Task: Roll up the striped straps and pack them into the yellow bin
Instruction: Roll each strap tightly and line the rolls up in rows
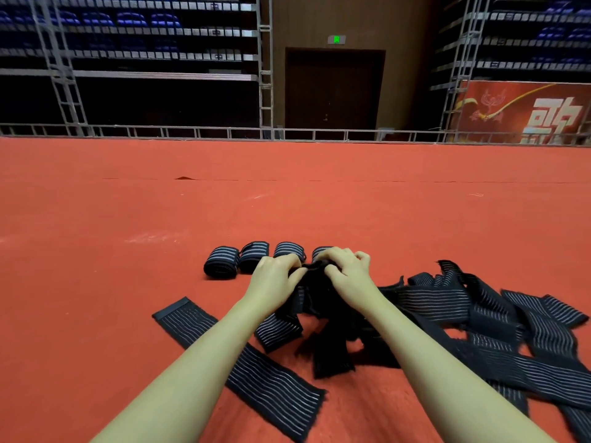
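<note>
Four rolled striped straps (254, 259) sat in a row on the red carpet (128, 219), just above frame centre; the rightmost was partly hidden behind the hands. Left hand (274, 280) and right hand (347, 272) were together at centre, fingers curled, both gripping one dark strap (315, 284) between them. Its loose tail hung toward the lower centre. One flat strap (243, 367) lay lower left, under the left forearm. Unrolled strap pile (479, 318) spread across the lower right.
</note>
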Demonstrator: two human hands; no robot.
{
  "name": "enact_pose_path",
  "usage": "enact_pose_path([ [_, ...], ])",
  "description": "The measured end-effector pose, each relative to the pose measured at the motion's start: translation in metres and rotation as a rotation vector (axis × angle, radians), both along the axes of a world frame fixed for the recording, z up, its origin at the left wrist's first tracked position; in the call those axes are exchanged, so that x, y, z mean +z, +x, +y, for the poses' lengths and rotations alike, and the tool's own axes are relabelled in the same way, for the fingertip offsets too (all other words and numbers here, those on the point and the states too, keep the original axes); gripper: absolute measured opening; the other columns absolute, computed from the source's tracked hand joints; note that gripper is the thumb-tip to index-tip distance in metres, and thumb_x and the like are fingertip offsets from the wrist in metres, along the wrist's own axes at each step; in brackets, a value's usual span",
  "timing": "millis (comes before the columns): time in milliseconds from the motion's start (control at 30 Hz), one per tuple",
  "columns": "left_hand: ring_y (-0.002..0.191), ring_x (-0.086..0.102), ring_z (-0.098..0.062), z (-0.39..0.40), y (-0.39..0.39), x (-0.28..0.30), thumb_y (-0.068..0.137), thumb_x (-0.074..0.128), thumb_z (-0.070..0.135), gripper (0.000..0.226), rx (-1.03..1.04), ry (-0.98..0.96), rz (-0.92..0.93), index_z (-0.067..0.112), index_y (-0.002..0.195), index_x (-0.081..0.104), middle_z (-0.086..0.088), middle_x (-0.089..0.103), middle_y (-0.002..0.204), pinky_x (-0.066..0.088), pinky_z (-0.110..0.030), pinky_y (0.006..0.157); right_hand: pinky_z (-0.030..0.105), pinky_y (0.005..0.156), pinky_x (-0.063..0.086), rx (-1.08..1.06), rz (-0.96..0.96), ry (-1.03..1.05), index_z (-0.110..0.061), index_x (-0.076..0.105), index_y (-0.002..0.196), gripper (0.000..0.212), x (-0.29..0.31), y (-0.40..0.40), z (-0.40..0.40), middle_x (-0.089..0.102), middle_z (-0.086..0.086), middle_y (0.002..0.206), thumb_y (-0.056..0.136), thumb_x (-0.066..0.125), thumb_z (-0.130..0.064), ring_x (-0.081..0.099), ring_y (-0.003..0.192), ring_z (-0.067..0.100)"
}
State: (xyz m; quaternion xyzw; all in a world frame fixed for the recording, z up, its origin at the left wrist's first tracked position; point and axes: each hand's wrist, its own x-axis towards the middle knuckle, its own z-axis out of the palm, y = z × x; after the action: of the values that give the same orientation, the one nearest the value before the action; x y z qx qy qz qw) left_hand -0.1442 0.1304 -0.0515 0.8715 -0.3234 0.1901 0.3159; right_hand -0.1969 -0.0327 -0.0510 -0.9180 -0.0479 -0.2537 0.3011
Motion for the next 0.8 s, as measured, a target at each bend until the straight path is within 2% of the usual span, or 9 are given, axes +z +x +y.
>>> enact_pose_path([
  [100,0.084,0.056,-0.027,-0.004,-0.002,0.006,0.089,0.059,0.016,0.013,-0.036,0.030,-0.126,0.006,0.089,0.065,-0.005,0.068,0.085,0.032,-0.029,0.084,0.029,0.096,0.012,0.024,0.085,-0.054,-0.032,0.058,0.105,0.035,0.000,0.003,0.006,0.058,-0.018,0.104,0.086,0.039,-0.055,0.044,0.103,-0.005],
  [167,0.087,0.056,-0.025,-0.004,0.001,0.008,0.089,0.059,0.017,0.012,-0.063,0.051,-0.178,0.006,0.091,0.066,-0.003,0.069,0.090,0.030,-0.027,0.089,0.035,0.102,0.019,0.000,0.033,-0.045,-0.026,0.063,0.101,0.024,-0.002,0.007,0.005,0.062,-0.014,0.103,0.093,0.049,-0.044,0.051,0.102,0.002],
  [233,0.087,0.057,-0.023,-0.002,0.002,0.007,0.089,0.062,0.023,0.015,-0.086,0.069,-0.218,0.008,0.090,0.066,-0.002,0.069,0.092,0.028,-0.026,0.088,0.040,0.099,0.036,0.056,-0.012,0.006,-0.020,0.069,0.096,0.017,-0.004,0.009,0.000,0.066,-0.008,0.098,0.096,0.053,-0.025,0.057,0.098,0.010],
  [300,0.086,0.059,-0.024,0.001,0.004,0.004,0.088,0.065,0.025,0.016,-0.097,0.111,-0.240,0.008,0.088,0.067,-0.002,0.070,0.090,0.028,-0.027,0.086,0.035,0.093,0.044,0.125,0.036,-0.030,-0.016,0.070,0.102,0.018,-0.007,0.008,-0.004,0.066,-0.004,0.101,0.095,0.054,-0.017,0.059,0.099,0.012],
  [400,0.077,0.062,-0.025,0.001,0.005,-0.001,0.082,0.067,0.024,0.014,-0.109,0.128,-0.255,0.010,0.080,0.065,-0.001,0.069,0.080,0.029,-0.028,0.081,0.032,0.091,0.045,0.113,0.055,-0.066,-0.019,0.070,0.106,0.021,-0.008,0.005,-0.004,0.065,-0.004,0.104,0.095,0.053,-0.016,0.059,0.101,0.013],
  [533,0.072,0.060,-0.024,-0.003,0.003,0.000,0.075,0.073,0.016,0.014,-0.176,0.170,-0.271,0.010,0.077,0.060,0.000,0.064,0.074,0.027,-0.028,0.079,0.041,0.087,0.044,-0.030,0.030,-0.097,-0.011,0.065,0.098,0.016,-0.010,0.010,0.003,0.065,0.005,0.099,0.095,0.050,-0.014,0.058,0.098,0.026],
  [700,0.070,0.058,-0.023,0.003,0.007,-0.008,0.071,0.076,0.015,0.015,-0.219,0.222,-0.289,0.011,0.074,0.062,0.000,0.060,0.074,0.025,-0.026,0.078,0.041,0.084,0.042,-0.307,-0.014,0.105,-0.001,0.059,0.097,0.018,-0.007,0.016,-0.011,0.062,0.016,0.098,0.098,0.044,-0.011,0.057,0.095,0.034],
  [800,0.077,0.059,-0.025,0.007,0.010,-0.017,0.076,0.073,0.018,0.012,-0.178,0.241,-0.278,0.011,0.078,0.064,-0.001,0.060,0.079,0.027,-0.029,0.080,0.041,0.072,0.042,-0.389,-0.097,0.277,-0.002,0.053,0.097,0.020,0.000,0.009,-0.018,0.059,0.014,0.088,0.101,0.038,-0.015,0.055,0.083,0.034],
])
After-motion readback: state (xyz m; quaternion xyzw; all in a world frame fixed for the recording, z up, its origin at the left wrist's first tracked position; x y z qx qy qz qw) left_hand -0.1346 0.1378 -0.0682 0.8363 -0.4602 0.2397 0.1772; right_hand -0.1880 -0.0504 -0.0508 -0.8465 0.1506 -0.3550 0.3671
